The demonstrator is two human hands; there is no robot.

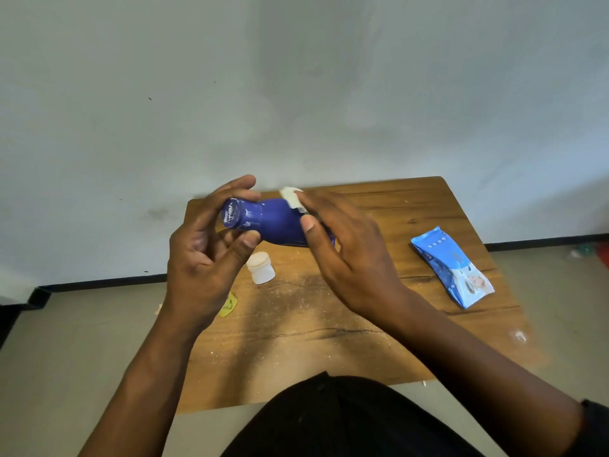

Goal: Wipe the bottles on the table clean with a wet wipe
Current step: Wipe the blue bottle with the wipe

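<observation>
Bottle (276, 222), deep blue, lies on its side in the air above the table (428, 206), its cap end turned toward me and to my left. My left hand (204, 255) holds it at that end: my left fingers (230, 189) curl over the top of the cap while my thumb presses up from beneath the neck. My right hand (346, 245) wraps the wider body of the bottle, with a folded white wet wipe (291, 197) pinched between my right fingers (316, 201) and the blue plastic; a corner of the wipe sticks out past my fingertips at the far side. My right thumb lies flat against the near side of the bottle.

Below the bottle, a small white bottle (261, 268) stands on the table, just right of my left palm. A yellow scrap (229, 305) peeks out from under my left wrist; I cannot tell what it is. Well to the right, a blue pack of wipes (453, 267) lies flat on the wood, apart from both hands. The tabletop is dusted with pale powder near the middle. A grey wall (296, 77) rises behind the table.
</observation>
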